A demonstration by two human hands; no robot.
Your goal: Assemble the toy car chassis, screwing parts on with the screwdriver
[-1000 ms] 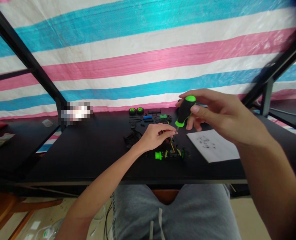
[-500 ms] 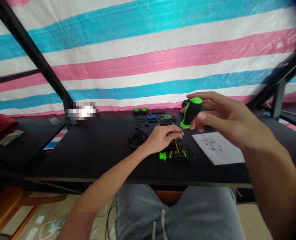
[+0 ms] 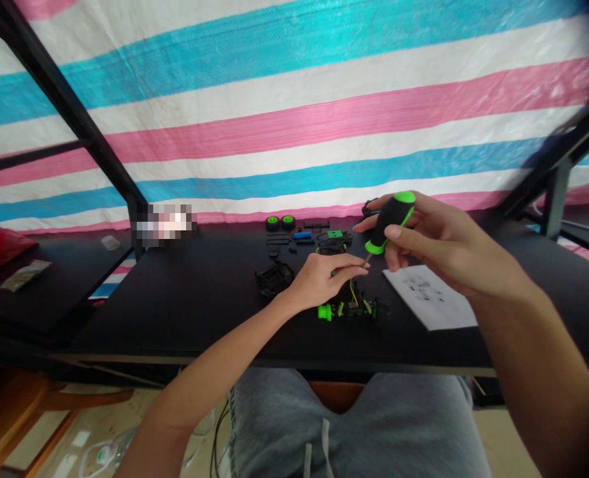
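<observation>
My right hand (image 3: 438, 239) is closed around the black and green handle of a screwdriver (image 3: 392, 220). The tool leans, its metal shaft slanting down and left to my left fingertips. My left hand (image 3: 323, 275) is closed in a pinch at the shaft's lower end; what sits between its fingers is mostly hidden. Just below is the chassis of a toy car (image 3: 354, 308), with yellow wires and a bright green wheel hub (image 3: 325, 313) on its left. My left hand hides part of the chassis.
A white sheet with small dark parts (image 3: 426, 295) lies right of the chassis. A black plastic frame (image 3: 273, 279) is to the left. Behind are two green-rimmed wheels (image 3: 280, 222), a blue cylinder (image 3: 303, 236) and a green-topped part (image 3: 335, 238). Metal posts (image 3: 135, 219) rise at both sides.
The screwdriver and my right hand have shifted slightly right, and the handle leans more to the right. My left hand keeps its pinch and has moved very little.
</observation>
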